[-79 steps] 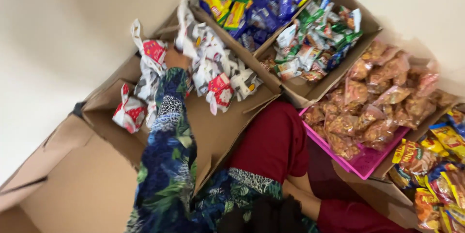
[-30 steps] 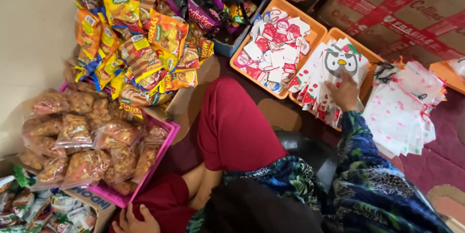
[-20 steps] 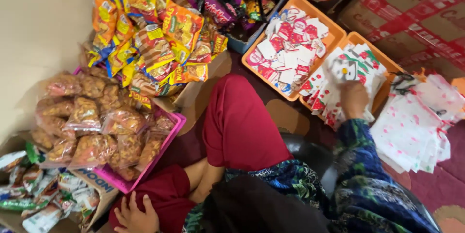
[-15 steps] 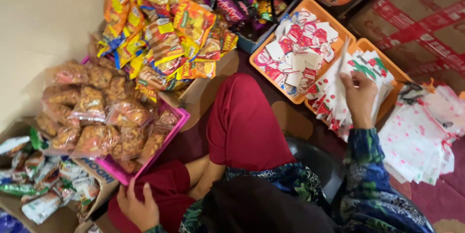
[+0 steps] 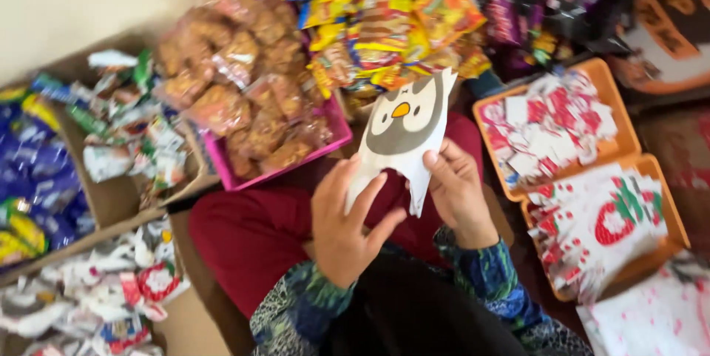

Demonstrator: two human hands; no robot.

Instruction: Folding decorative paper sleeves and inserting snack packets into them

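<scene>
White penguin bag (image 5: 403, 123) pinched at its edges by left hand (image 5: 347, 226) and right hand (image 5: 457, 195)

Matt white paper for the penguin-faced bag (image 5: 403, 130); glossy crinkled plastic on the snack packets (image 5: 384, 19); smooth hard plastic for the pink tray (image 5: 334, 123) and orange trays (image 5: 629, 141); rough brown cardboard for the box (image 5: 111, 197); patterned cloth sleeves (image 5: 484, 282).
</scene>
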